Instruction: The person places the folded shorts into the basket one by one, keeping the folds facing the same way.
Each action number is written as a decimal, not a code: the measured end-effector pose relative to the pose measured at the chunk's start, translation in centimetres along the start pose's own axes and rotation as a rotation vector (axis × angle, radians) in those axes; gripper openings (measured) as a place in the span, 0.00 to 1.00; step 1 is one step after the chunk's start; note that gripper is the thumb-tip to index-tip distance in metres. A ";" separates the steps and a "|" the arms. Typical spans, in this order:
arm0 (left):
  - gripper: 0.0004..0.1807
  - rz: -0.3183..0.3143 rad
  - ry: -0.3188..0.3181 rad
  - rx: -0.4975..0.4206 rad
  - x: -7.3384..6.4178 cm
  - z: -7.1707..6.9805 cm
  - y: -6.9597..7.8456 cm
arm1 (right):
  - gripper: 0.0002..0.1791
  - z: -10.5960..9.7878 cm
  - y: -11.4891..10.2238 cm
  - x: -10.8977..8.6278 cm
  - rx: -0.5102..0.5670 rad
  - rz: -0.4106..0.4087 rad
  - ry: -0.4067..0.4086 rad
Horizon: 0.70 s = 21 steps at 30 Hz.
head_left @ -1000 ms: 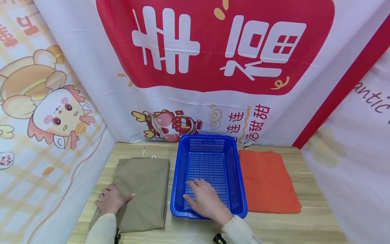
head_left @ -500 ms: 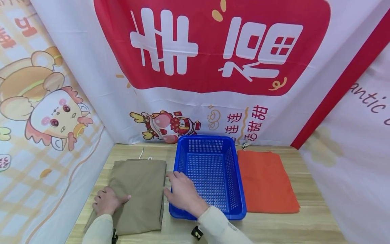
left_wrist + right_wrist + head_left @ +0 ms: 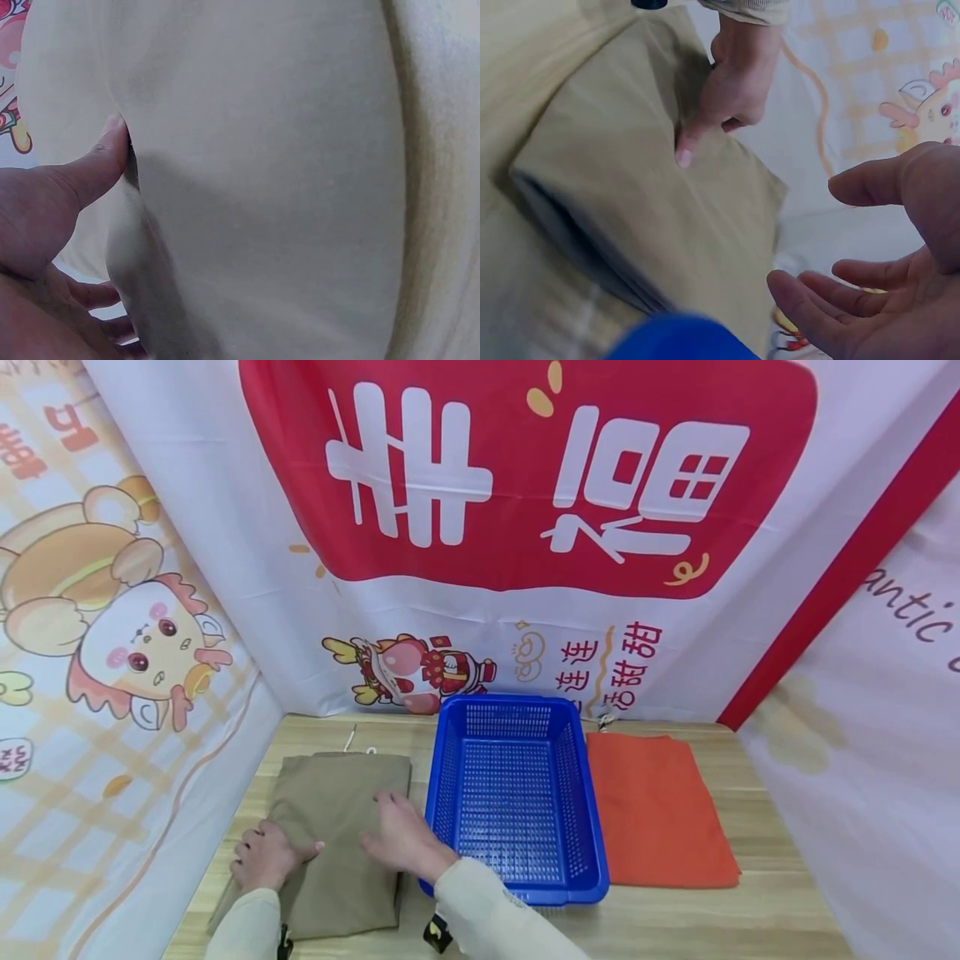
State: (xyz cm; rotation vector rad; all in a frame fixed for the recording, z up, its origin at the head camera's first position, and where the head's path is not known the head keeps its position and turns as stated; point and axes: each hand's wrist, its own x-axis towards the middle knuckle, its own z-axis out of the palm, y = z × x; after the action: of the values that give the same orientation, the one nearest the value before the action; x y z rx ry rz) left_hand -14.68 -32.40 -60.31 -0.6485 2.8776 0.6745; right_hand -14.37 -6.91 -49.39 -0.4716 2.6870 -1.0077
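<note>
A folded khaki cloth (image 3: 337, 852) lies on the table left of the blue plastic basket (image 3: 597, 827). At its left side my left hand (image 3: 264, 856) holds the edge, thumb on top and the other fingers partly hidden at the side. The left wrist view shows the thumb (image 3: 105, 161) pressing into a crease. My right hand (image 3: 405, 837) is over the khaki cloth's right part, near the basket's left rim. In the right wrist view its fingers (image 3: 810, 307) are spread apart from the thumb, holding nothing.
To the right of the basket lies a folded orange cloth (image 3: 660, 810) on the wooden table (image 3: 720, 918). Printed fabric hangs at the back (image 3: 510, 552), the left and the right of the table. A white cord (image 3: 350, 739) shows behind the khaki cloth.
My right hand has moved left, from above the basket to over the khaki cloth. The left hand keeps its place on the cloth. Basket and orange cloth have not moved.
</note>
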 end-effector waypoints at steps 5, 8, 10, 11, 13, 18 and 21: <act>0.60 0.007 0.005 0.006 -0.1 0.0 -0.1 | 0.43 1.7 -0.4 1.1 0.149 0.136 -0.024; 0.59 0.008 0.003 0.005 -0.2 0.0 0.0 | 0.46 2.8 -0.3 1.5 0.228 0.197 -0.006; 0.59 0.008 0.001 0.006 -0.3 -0.1 0.0 | 0.46 3.6 -0.3 1.6 0.256 0.224 0.012; 0.59 0.008 0.002 0.005 -0.3 -0.1 0.1 | 0.46 4.0 -0.3 1.7 0.266 0.234 0.023; 0.58 0.007 0.005 0.005 -0.3 -0.1 0.1 | 0.44 4.8 -0.3 1.7 0.270 0.244 0.043; 0.58 0.004 -0.003 0.004 -0.3 -0.2 0.1 | 0.42 6.4 -0.3 1.8 0.231 0.278 0.069; 0.58 0.003 -0.017 -0.006 -0.2 -0.2 0.0 | 0.40 6.9 -0.2 1.9 0.211 0.310 0.081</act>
State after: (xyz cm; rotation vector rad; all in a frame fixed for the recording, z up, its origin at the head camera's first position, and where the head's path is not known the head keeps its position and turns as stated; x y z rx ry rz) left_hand -14.55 -32.41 -60.04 -0.6364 2.8628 0.6856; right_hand -13.78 -11.87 -54.54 0.0271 2.5730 -1.2161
